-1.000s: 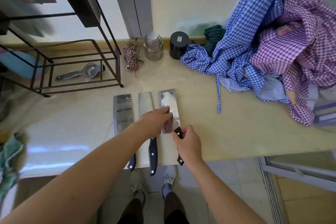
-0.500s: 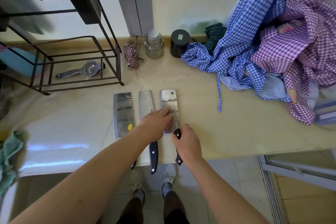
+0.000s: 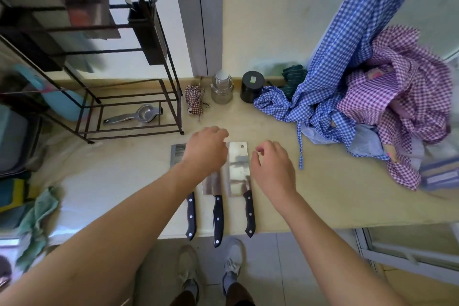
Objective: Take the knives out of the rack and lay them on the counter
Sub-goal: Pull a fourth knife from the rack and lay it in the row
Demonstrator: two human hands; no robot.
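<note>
Three cleavers with black riveted handles lie side by side on the beige counter (image 3: 323, 194), blades pointing away from me and handle ends over the front edge. The left cleaver (image 3: 190, 216) and the middle cleaver (image 3: 217, 216) are partly covered by my left hand (image 3: 206, 151), which hovers over their blades, fingers curled and holding nothing. The right cleaver (image 3: 238, 169) lies in full view. My right hand (image 3: 272, 169) floats just right of it, fingers loosely apart and empty. The black wire rack (image 3: 139, 117) stands at the back left.
A metal squeezer (image 3: 135, 114) lies on the rack's bottom shelf. A glass jar (image 3: 221, 88), a black canister (image 3: 252, 87) and a small checked pouch (image 3: 195, 99) stand at the wall. Blue and purple checked cloths (image 3: 367, 97) pile at the right. A green rag (image 3: 37, 216) lies at left.
My right hand let go of the right cleaver's handle and rose to its right. My left hand lifted off the blades and moved toward the back. The camera tilted up.
</note>
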